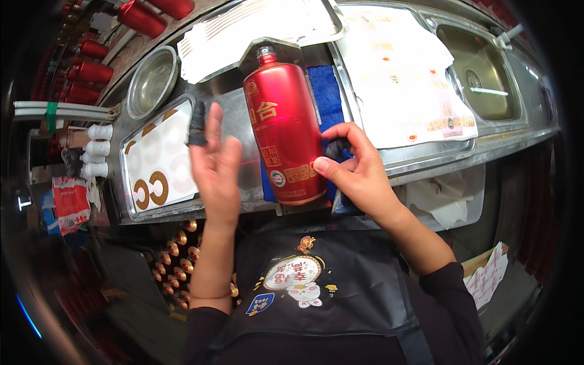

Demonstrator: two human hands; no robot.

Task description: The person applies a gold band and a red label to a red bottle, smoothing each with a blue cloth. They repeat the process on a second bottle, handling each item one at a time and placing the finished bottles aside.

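A glossy red bottle (283,131) with gold print and a small round label lies tilted in front of me, its uncapped neck pointing away. Blue cloth (327,94) shows beneath and beside it. My right hand (359,170) grips the bottle's lower right side, thumb on the red surface, with a black cover on one finger. To the left of the bottle, my left hand (219,170) is held up open and apart from it, a black cover on a finger. Close by that hand, a metal tray (129,182) holds a white sheet (176,176) with brown-gold ring shapes.
A metal bowl (152,82) sits at the far left. White strips (243,30) lie on a tray at the back. White printed sheets (395,79) cover a tray at right, beside a sink (480,73). Red bottles (91,70) line the left; gold-red caps (176,261) sit below the counter.
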